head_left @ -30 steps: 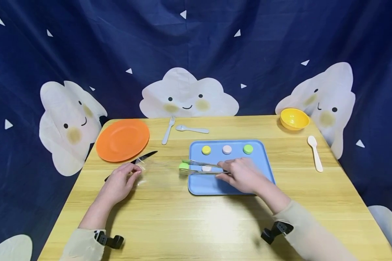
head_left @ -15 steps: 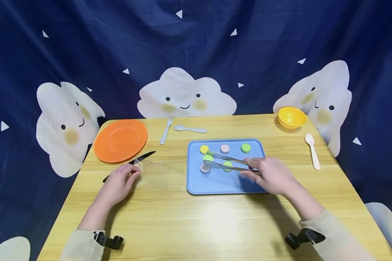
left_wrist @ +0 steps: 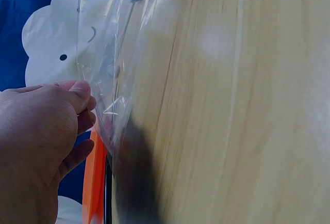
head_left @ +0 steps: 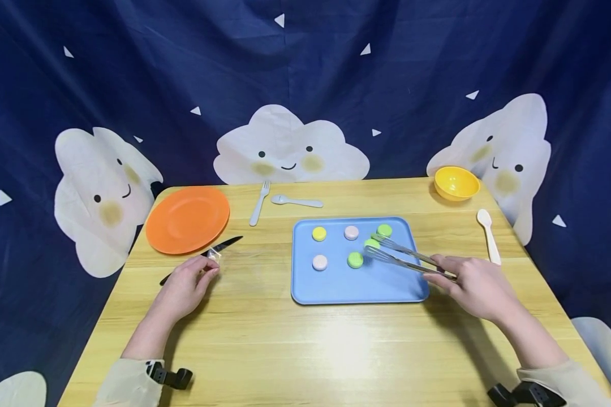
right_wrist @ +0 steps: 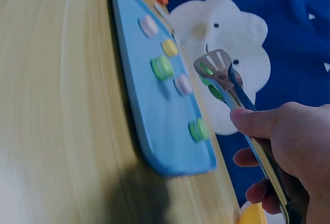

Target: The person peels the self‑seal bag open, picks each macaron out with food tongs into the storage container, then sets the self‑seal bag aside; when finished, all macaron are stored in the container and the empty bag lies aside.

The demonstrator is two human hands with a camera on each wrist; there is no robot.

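Observation:
My right hand grips metal tongs over the right part of a blue tray. Between the slotted tips of the tongs is a green macaron, held above the tray. On the tray sit a yellow macaron, two pink macarons, one at the back and one in front, and two more green macarons, one at the back right and one in front. At the left, my left hand pinches the edge of a clear plastic bag between thumb and fingers.
Beside the left hand lies a black knife, with an orange plate behind it. A grey fork and a grey spoon lie at the back. A yellow bowl and a white spoon are on the right.
My right hand has moved the tongs and the green macaron rightward, from the tray's left edge beside the bag to the tray's right part. My left hand has stayed in place.

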